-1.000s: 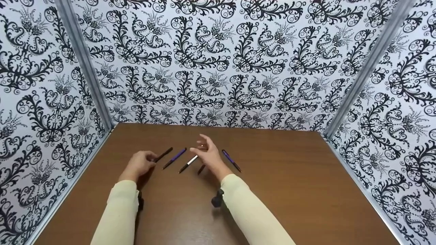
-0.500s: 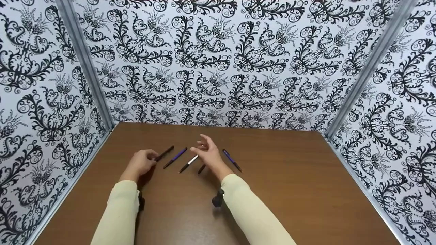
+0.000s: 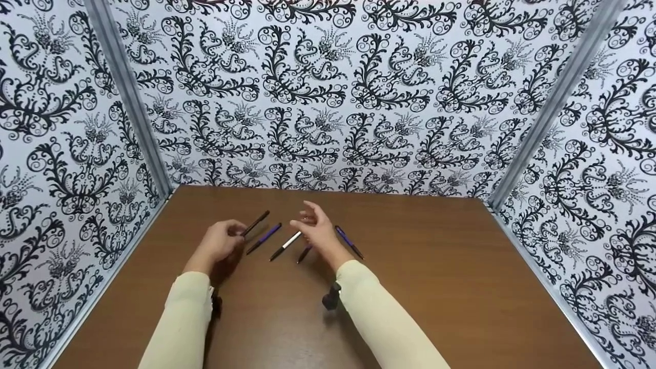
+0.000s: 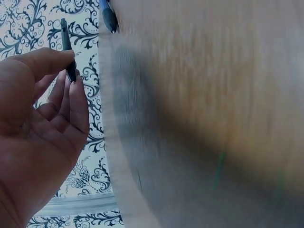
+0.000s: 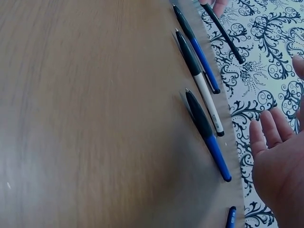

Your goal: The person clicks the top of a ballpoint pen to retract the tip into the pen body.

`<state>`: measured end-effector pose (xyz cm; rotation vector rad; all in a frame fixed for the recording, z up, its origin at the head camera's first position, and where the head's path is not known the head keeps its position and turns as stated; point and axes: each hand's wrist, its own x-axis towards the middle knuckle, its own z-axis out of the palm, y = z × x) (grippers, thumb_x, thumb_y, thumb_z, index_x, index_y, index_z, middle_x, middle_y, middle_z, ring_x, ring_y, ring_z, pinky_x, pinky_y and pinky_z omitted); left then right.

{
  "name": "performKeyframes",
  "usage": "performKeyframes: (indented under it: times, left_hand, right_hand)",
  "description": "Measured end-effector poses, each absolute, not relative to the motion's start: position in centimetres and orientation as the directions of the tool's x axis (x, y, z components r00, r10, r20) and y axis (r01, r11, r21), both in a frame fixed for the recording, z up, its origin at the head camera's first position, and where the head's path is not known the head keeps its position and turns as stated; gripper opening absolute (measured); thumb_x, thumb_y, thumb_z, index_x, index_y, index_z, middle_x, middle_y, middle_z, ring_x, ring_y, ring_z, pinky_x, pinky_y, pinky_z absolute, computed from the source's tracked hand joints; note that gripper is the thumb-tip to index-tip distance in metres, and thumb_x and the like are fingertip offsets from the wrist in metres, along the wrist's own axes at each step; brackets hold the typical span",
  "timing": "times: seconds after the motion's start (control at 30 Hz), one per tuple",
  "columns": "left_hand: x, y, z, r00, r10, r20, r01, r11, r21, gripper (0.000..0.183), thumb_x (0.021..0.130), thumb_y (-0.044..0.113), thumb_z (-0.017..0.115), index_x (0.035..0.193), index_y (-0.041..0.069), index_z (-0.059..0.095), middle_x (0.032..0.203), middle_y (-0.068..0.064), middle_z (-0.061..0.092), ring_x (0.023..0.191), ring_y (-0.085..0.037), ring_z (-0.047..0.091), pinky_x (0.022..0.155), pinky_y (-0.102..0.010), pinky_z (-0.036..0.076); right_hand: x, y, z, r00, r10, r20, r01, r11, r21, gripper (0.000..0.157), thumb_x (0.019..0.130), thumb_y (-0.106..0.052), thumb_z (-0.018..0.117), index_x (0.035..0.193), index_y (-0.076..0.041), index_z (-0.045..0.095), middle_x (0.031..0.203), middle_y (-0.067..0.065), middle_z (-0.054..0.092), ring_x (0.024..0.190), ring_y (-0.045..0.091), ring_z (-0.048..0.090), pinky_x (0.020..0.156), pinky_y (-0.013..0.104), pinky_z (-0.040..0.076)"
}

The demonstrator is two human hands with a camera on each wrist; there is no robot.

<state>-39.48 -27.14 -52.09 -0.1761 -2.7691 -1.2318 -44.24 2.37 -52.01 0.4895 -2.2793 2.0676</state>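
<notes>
My left hand (image 3: 221,241) pinches a black pen (image 3: 256,223) near its tip between thumb and fingers, the pen slanting up and away; the left wrist view shows the black pen (image 4: 65,38) upright in the fingertips. My right hand (image 3: 319,231) hovers with fingers spread and holds nothing. Right of the black pen lie a blue pen (image 3: 264,239) and a white pen (image 3: 286,246) with a black grip. Partly hidden under the right hand is another blue pen (image 5: 211,142), and beyond that hand lies a further blue pen (image 3: 349,242).
The pens lie on a brown wooden table (image 3: 435,277). Black-and-white patterned walls (image 3: 328,102) stand behind and at both sides, joined by grey corner posts (image 3: 128,97). A small dark wrist camera (image 3: 331,297) sits on the right sleeve.
My left hand has lifted the black pen from the table and moved slightly up and to the right with it. The right hand has barely shifted; the other pens lie as before.
</notes>
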Motion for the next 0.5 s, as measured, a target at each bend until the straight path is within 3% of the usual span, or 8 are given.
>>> performKeyframes:
  times: [0.23, 0.5]
  left_hand:
    - [-39.4, -25.9, -51.6, -0.987, 0.084, 0.138, 0.160, 0.622, 0.766, 0.028, 0.106, 0.001, 0.067, 0.133, 0.002, 0.073, 0.128, -0.020, 0.072, 0.121, -0.040, 0.066, 0.107, -0.059, 0.054]
    - [-39.7, -24.5, -51.5, -0.982, 0.104, 0.157, 0.189, 0.560, 0.807, 0.028, 0.104, -0.001, 0.067, 0.132, 0.001, 0.074, 0.118, -0.015, 0.072, 0.112, -0.031, 0.066, 0.103, -0.050, 0.053]
  right_hand:
    - [-44.4, 3.3, -51.3, -0.948, -0.211, 0.237, -0.261, 0.092, -0.961, 0.072, 0.098, -0.015, 0.086, 0.161, -0.007, 0.052, 0.145, 0.021, 0.066, 0.132, 0.039, 0.065, 0.110, 0.044, 0.055]
    - [-44.3, 4.2, -51.2, -0.942, -0.211, 0.260, -0.281, 0.074, -0.957, 0.067, 0.100, -0.011, 0.083, 0.159, -0.002, 0.052, 0.139, 0.021, 0.067, 0.125, 0.035, 0.068, 0.100, 0.038, 0.060]
